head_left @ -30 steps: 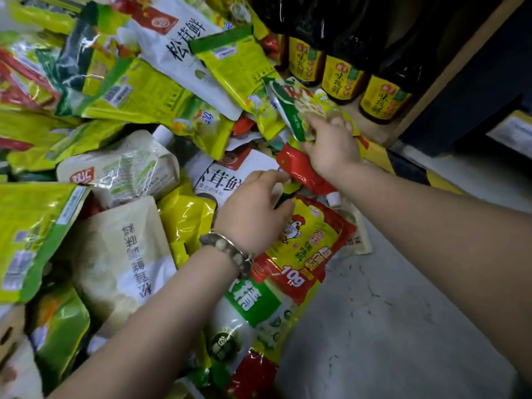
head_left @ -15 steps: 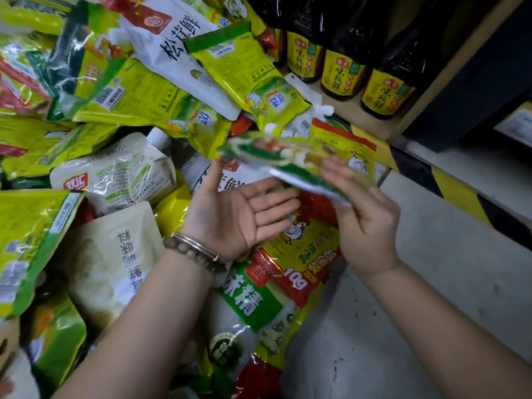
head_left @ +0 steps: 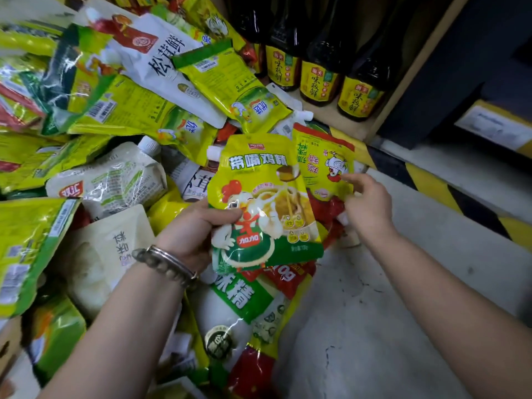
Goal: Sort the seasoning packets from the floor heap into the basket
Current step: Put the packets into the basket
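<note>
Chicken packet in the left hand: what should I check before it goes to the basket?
1. Grip: ok. The left hand holds the chicken packet at its lower left, thumb across the front.
2. Label readable: ok. The front faces the camera.
3. Right hand free: cannot tell. Its fingers are loosely curled beside the red-topped packet; contact is unclear.
4. Basket located: not ok. None in view.
5. Bottles clear of both hands: ok. They stand back on the shelf.
</note>
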The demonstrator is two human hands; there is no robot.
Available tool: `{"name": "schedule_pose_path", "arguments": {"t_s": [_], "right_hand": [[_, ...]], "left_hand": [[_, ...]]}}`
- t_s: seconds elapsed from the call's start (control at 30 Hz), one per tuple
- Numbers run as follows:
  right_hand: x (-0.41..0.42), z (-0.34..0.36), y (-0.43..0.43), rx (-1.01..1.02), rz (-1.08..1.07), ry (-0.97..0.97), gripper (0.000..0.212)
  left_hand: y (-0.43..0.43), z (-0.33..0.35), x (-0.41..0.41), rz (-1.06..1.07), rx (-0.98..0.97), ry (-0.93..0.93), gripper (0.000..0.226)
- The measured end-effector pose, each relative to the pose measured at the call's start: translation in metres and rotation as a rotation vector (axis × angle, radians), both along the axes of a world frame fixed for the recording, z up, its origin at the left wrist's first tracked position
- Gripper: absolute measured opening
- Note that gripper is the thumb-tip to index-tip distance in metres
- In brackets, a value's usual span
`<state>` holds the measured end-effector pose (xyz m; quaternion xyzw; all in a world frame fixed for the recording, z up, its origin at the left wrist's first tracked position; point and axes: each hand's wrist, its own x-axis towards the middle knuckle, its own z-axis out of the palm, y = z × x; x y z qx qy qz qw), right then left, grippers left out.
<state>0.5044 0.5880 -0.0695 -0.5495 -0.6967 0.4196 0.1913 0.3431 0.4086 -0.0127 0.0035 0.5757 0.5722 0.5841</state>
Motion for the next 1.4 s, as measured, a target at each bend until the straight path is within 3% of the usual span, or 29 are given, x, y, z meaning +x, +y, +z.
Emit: {"name": "schedule_pose_path", "arguments": {"t_s": [0.03,0.1,0.27,0.43,0.57,0.8,0.93,1.0,1.1,1.2,1.3,1.4], "right_hand": [[-0.007,-0.004,0.014,-0.193,-0.143,0.019,0.04],[-0.019,-0.015,0.036,-0.387,-0.31,0.046,0.028],[-0.032,-0.028,0.049,-0.473,-0.435,0.025,0.05],[-0.038,-0.026,0.044,-0.539,-0.48,0.171,0.058],[-0.037,-0.022,0.029,-0.582,-0.464,0.369,0.047],[0.02,0.024,0.007,-0.251,-0.337,0.578,0.029],[0.06,0.048,-0.003,-0.399,-0.266,0.755,0.022],[0.066,0.049,-0.019,-0.474,-0.194,0.731,0.029],[0.056,0.044,-0.05,-0.53,-0.12,0.682,0.042],[0.041,0.04,-0.078,-0.566,-0.115,0.673,0.034],[0.026,0.039,-0.105,-0.52,-0.025,0.653,0.044],[0.018,0.037,-0.116,-0.456,0.034,0.512,0.026]], "left_hand": [[-0.002,-0.001,0.003,0.046,0.001,-0.001,0.054],[-0.006,-0.002,0.008,0.144,-0.014,0.019,0.038],[-0.015,-0.009,0.012,0.267,-0.059,0.082,0.025],[-0.015,-0.009,0.013,0.241,-0.064,0.075,0.032],[-0.013,-0.009,0.017,0.231,-0.1,0.093,0.032],[-0.019,0.003,0.023,0.344,-0.051,0.097,0.038],[-0.027,0.012,0.03,0.305,0.01,0.202,0.033],[-0.028,0.015,0.038,0.275,0.019,0.217,0.03],[-0.028,0.019,0.055,0.253,0.012,0.165,0.005],[-0.031,0.02,0.069,0.259,0.02,0.151,0.015],[-0.041,0.015,0.079,0.187,-0.001,0.235,0.034],[-0.058,0.011,0.084,0.156,-0.083,0.373,0.032]]}}
